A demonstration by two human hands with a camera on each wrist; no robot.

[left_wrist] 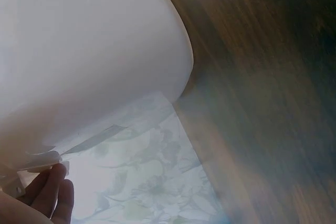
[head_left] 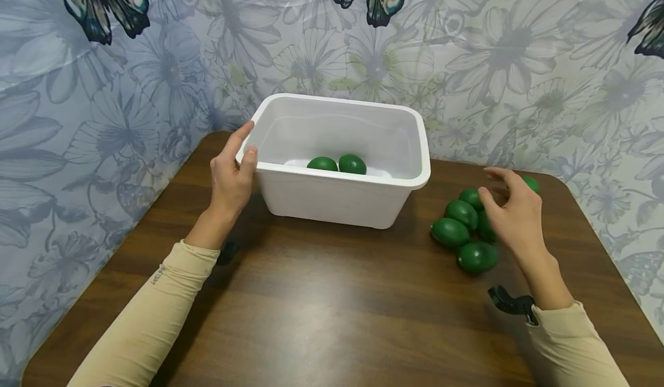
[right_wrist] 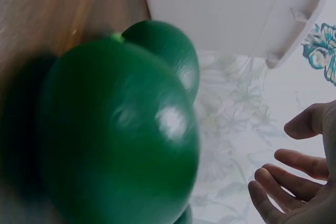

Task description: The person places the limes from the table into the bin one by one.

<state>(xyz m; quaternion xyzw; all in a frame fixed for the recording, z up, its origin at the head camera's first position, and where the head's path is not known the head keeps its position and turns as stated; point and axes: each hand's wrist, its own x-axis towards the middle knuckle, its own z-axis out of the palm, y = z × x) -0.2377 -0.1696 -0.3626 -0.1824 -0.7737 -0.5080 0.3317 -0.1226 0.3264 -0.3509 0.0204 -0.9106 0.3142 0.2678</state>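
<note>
A white plastic tub [head_left: 332,199] stands on the table, with two glossy green oval fruits [head_left: 352,164] lying on its floor. At its left end my left hand [head_left: 231,182] grips the rim; the left wrist view shows curled fingers [left_wrist: 56,190] under the edge. My right hand [head_left: 516,214] hovers over a cluster of the same green fruits [head_left: 449,232] right of the tub, thumb and fingers apart, nothing held. One green fruit [right_wrist: 121,135] fills much of the right wrist view, away from the fingers [right_wrist: 286,187]. Part of the cluster is hidden behind the right hand.
The brown wooden table [head_left: 311,295] has rounded far corners. Behind it hangs a floral wall covering [head_left: 373,58] with butterflies, close beyond the tub. A dark wrist mount [head_left: 510,303] juts from the right wrist.
</note>
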